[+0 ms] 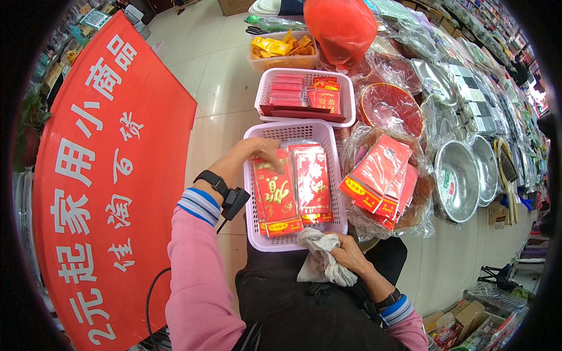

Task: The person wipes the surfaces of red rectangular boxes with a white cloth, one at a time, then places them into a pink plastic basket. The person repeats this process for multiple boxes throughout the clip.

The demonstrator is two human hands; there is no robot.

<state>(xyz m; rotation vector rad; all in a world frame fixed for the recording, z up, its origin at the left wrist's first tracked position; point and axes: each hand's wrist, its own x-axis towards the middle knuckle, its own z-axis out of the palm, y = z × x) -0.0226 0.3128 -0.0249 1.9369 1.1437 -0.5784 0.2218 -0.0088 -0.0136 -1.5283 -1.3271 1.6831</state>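
A pale lilac plastic basket [293, 127] with perforated walls stands before me, its near end by my lap. Two side-by-side stacks of red envelope packs in clear wrapping lie inside: the left stack [276, 193] has gold characters, and glare covers the right stack [312, 184]. My left hand [265, 152] reaches over the basket's far left corner. Its thumb rests on the top of the left stack; whether the fingers grip a pack is hidden. At the basket's near right corner, my right hand [349, 253] clutches a crumpled greyish-white cloth [322, 259].
More red envelope packs [382, 175] lie on plastic-wrapped bowls at right. Beyond my basket stand a second basket [262, 94] of red envelopes and a tub [259, 66] of yellow packets. Metal basins [456, 180] line the right. A red banner [109, 197] fills the left.
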